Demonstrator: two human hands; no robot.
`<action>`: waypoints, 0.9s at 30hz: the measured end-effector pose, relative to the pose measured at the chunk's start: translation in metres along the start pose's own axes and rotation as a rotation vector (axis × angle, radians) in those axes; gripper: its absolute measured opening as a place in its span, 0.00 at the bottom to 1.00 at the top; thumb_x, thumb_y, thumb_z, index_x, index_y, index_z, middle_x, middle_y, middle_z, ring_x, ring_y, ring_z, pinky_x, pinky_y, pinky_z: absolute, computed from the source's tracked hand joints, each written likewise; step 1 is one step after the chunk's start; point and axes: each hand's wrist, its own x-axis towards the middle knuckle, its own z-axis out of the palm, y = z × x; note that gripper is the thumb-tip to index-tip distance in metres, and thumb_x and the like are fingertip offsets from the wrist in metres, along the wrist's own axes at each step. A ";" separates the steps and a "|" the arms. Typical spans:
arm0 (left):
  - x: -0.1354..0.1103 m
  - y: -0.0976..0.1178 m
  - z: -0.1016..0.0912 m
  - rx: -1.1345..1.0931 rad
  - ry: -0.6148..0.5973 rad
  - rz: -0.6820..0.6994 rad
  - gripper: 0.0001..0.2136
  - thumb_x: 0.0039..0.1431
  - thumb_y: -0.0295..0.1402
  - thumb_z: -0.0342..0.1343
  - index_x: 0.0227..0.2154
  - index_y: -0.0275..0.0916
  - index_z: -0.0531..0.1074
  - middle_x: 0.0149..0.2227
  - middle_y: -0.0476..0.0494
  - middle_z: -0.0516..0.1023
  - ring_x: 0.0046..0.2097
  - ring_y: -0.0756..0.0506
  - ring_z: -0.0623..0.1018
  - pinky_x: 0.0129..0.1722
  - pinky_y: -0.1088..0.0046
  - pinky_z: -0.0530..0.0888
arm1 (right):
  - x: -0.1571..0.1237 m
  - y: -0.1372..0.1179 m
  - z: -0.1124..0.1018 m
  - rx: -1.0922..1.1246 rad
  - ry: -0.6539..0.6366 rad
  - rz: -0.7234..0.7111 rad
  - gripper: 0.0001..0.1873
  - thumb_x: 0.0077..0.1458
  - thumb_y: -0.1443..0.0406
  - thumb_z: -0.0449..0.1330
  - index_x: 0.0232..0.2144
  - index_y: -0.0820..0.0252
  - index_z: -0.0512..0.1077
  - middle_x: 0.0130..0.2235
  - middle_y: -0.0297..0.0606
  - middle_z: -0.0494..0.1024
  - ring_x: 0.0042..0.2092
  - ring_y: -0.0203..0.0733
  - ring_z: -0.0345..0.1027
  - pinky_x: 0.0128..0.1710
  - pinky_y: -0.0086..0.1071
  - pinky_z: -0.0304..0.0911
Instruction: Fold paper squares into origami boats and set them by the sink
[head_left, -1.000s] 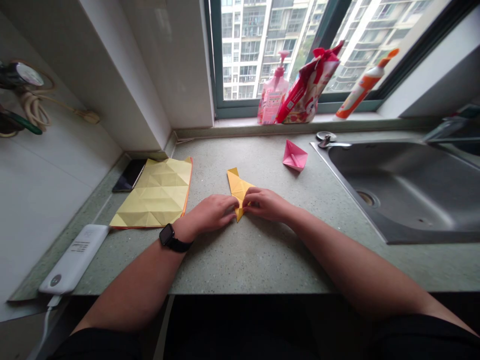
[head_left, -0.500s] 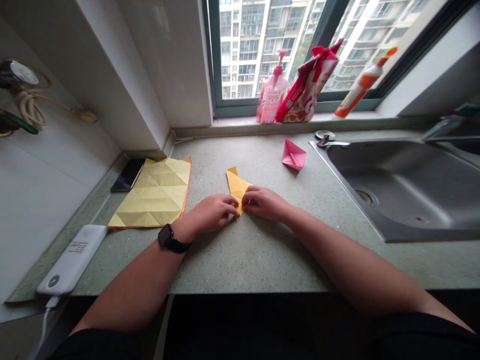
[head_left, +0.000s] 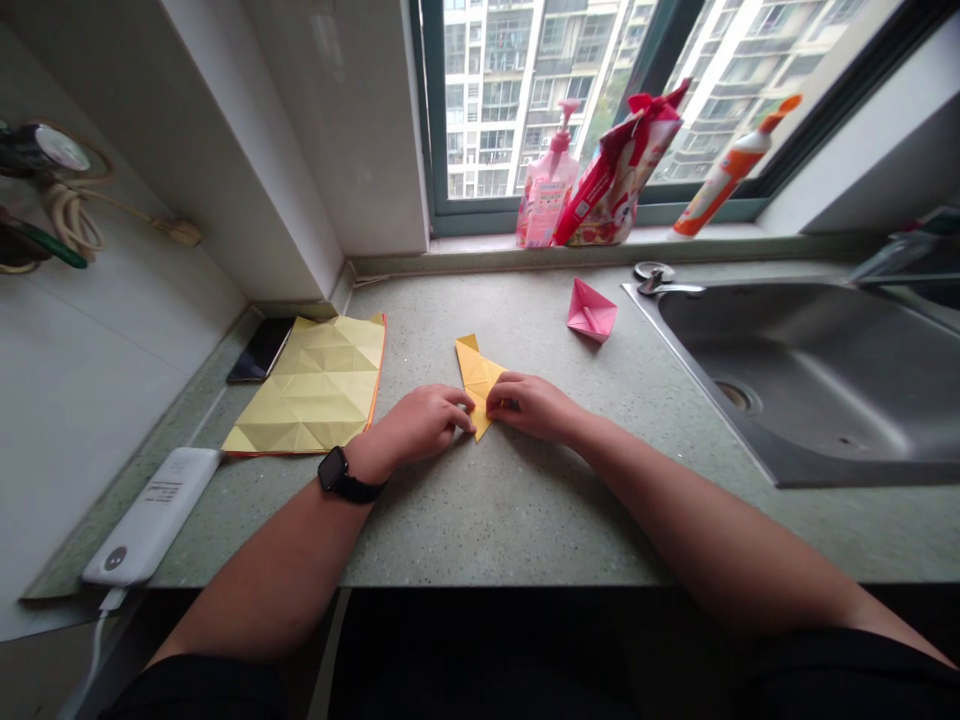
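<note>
Left hand (head_left: 420,423), right hand (head_left: 531,408): fingers curled, closing on the paper from 9 and 3 o'clock | yellow folded paper (head_left: 472,366): between them on speckled countertop (head_left: 487,525), lower part hidden by fingers, exact grip unclear | creased yellow sheet (head_left: 307,385): 9 o'clock | pink folded paper (head_left: 591,310): 1 o'clock

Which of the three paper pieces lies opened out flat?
The pale yellow creased sheet with the orange edge. The yellow folded piece is held between the left hand and right hand, and the pink folded piece sits by the sink.
</note>
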 end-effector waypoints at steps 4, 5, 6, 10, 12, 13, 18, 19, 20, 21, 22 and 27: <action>0.000 0.000 -0.001 0.009 -0.003 -0.002 0.20 0.61 0.18 0.57 0.41 0.48 0.88 0.56 0.46 0.85 0.54 0.40 0.83 0.58 0.60 0.80 | -0.001 -0.003 0.001 -0.034 -0.005 0.016 0.03 0.62 0.66 0.69 0.39 0.53 0.82 0.42 0.38 0.81 0.41 0.42 0.75 0.41 0.35 0.65; -0.001 0.000 -0.001 0.013 -0.002 -0.003 0.20 0.61 0.18 0.57 0.41 0.48 0.88 0.56 0.46 0.85 0.54 0.40 0.83 0.58 0.60 0.79 | -0.002 -0.004 0.002 -0.046 -0.007 0.026 0.03 0.62 0.65 0.69 0.39 0.53 0.82 0.43 0.38 0.81 0.41 0.43 0.75 0.40 0.34 0.65; -0.001 0.000 -0.001 0.017 -0.002 -0.005 0.20 0.61 0.18 0.57 0.41 0.48 0.88 0.56 0.46 0.85 0.54 0.40 0.83 0.58 0.60 0.79 | -0.002 -0.006 0.002 -0.060 -0.009 0.037 0.04 0.61 0.64 0.70 0.40 0.53 0.81 0.43 0.38 0.80 0.41 0.43 0.74 0.39 0.34 0.64; 0.000 -0.001 0.000 0.020 0.004 -0.009 0.19 0.61 0.17 0.57 0.40 0.48 0.88 0.56 0.46 0.85 0.55 0.40 0.84 0.58 0.60 0.79 | -0.003 -0.013 0.004 -0.117 -0.016 0.069 0.08 0.60 0.60 0.73 0.41 0.53 0.81 0.44 0.39 0.80 0.43 0.45 0.74 0.37 0.34 0.62; 0.000 -0.002 0.000 0.018 0.007 -0.007 0.19 0.61 0.17 0.58 0.40 0.47 0.88 0.56 0.45 0.85 0.55 0.39 0.83 0.58 0.59 0.79 | -0.003 -0.017 0.004 -0.145 -0.021 0.084 0.10 0.60 0.58 0.74 0.41 0.53 0.80 0.45 0.40 0.80 0.43 0.46 0.74 0.36 0.34 0.61; 0.000 -0.002 0.000 0.019 0.007 -0.006 0.19 0.61 0.17 0.58 0.40 0.47 0.88 0.56 0.45 0.85 0.55 0.40 0.83 0.58 0.59 0.79 | -0.002 -0.018 0.004 -0.160 -0.024 0.095 0.11 0.60 0.56 0.74 0.41 0.53 0.80 0.45 0.41 0.79 0.43 0.46 0.74 0.36 0.34 0.60; 0.001 -0.002 -0.001 0.027 -0.001 0.004 0.18 0.61 0.17 0.58 0.40 0.46 0.88 0.55 0.46 0.85 0.55 0.41 0.83 0.59 0.60 0.79 | -0.002 -0.027 0.004 -0.223 -0.036 0.113 0.15 0.60 0.53 0.74 0.42 0.53 0.79 0.45 0.41 0.79 0.44 0.47 0.73 0.36 0.34 0.60; 0.000 -0.002 -0.001 0.025 -0.002 0.006 0.18 0.61 0.17 0.58 0.40 0.46 0.88 0.56 0.45 0.85 0.55 0.41 0.83 0.59 0.60 0.79 | -0.002 -0.028 0.004 -0.234 -0.039 0.110 0.16 0.60 0.52 0.74 0.42 0.53 0.79 0.45 0.41 0.79 0.44 0.47 0.73 0.36 0.34 0.60; 0.000 -0.002 -0.001 0.023 -0.004 0.007 0.18 0.61 0.17 0.58 0.40 0.46 0.88 0.56 0.45 0.85 0.55 0.41 0.83 0.59 0.60 0.79 | -0.002 -0.029 0.004 -0.244 -0.041 0.107 0.17 0.59 0.52 0.74 0.42 0.53 0.79 0.45 0.41 0.79 0.45 0.48 0.73 0.36 0.35 0.60; 0.000 -0.002 -0.001 0.021 -0.005 0.007 0.18 0.61 0.17 0.58 0.40 0.46 0.88 0.56 0.45 0.85 0.55 0.41 0.83 0.59 0.60 0.79 | -0.002 -0.030 0.004 -0.255 -0.044 0.106 0.17 0.59 0.51 0.74 0.43 0.53 0.79 0.45 0.41 0.79 0.45 0.48 0.73 0.37 0.35 0.60; 0.000 -0.002 -0.001 0.019 -0.006 0.005 0.18 0.61 0.17 0.58 0.40 0.45 0.88 0.56 0.45 0.85 0.55 0.41 0.83 0.59 0.60 0.79 | -0.002 -0.031 0.004 -0.265 -0.046 0.106 0.18 0.59 0.51 0.74 0.43 0.54 0.78 0.45 0.41 0.79 0.45 0.48 0.73 0.37 0.35 0.60; 0.000 -0.003 0.000 0.019 -0.008 -0.002 0.19 0.60 0.16 0.58 0.40 0.45 0.88 0.56 0.44 0.85 0.55 0.40 0.83 0.60 0.58 0.79 | -0.002 -0.032 0.006 -0.286 -0.046 0.096 0.21 0.58 0.48 0.75 0.44 0.54 0.78 0.46 0.42 0.78 0.45 0.50 0.73 0.38 0.37 0.61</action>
